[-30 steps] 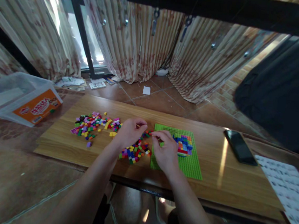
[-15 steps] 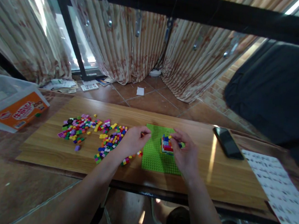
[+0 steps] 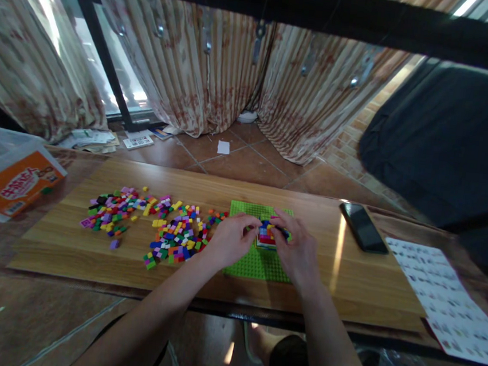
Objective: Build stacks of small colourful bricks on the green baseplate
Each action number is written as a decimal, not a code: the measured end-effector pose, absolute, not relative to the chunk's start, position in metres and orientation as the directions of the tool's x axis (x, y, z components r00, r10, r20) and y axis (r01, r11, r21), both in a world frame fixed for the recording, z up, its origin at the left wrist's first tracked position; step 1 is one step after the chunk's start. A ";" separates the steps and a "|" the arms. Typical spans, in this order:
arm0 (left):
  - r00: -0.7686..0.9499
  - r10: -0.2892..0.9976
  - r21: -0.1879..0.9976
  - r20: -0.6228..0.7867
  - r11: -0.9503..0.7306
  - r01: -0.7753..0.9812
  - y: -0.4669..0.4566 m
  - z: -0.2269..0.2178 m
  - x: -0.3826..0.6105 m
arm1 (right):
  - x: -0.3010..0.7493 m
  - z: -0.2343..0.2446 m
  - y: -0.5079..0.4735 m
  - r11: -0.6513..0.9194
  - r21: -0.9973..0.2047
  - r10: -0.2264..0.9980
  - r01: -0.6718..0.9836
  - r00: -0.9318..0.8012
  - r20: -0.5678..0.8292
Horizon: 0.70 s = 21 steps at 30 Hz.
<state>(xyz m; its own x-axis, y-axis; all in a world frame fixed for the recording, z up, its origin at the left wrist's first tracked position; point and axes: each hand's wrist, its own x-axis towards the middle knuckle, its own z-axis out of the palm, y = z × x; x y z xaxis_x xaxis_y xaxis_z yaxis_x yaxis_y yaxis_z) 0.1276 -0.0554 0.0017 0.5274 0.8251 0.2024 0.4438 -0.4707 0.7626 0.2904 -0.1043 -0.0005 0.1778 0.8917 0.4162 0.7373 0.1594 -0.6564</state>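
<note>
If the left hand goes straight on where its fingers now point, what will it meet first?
The left hand would probably meet the brick build first; whether they already touch is unclear.

Right: black phone [image 3: 364,228] lying flat near the far edge of the counter [image 3: 367,292]. Beyond: patterned curtains [image 3: 177,73] hanging to a tiled floor [image 3: 267,163], on which lies a white paper [image 3: 224,147]. Far right: dark covering [image 3: 447,133].

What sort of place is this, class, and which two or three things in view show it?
Probably a room in a home: long beige fabric curtains with reddish patterning hang beside a dark-framed glass pane, over brown square floor tiles.
</note>
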 end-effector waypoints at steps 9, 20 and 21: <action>0.525 0.829 0.739 0.194 -0.475 0.478 -0.056 0.002 0.127 | 0.293 0.001 -0.105 0.126 -0.734 0.827 0.667 0.339 0.449; 0.538 0.819 0.718 0.198 -0.495 0.490 -0.056 0.003 0.126 | 0.297 -0.024 -0.089 -0.011 -0.891 0.866 0.454 0.450 0.219; 0.540 0.819 0.716 0.194 -0.495 0.492 -0.056 0.003 0.126 | 0.297 -0.025 -0.088 -0.020 -0.906 0.866 0.423 0.460 0.195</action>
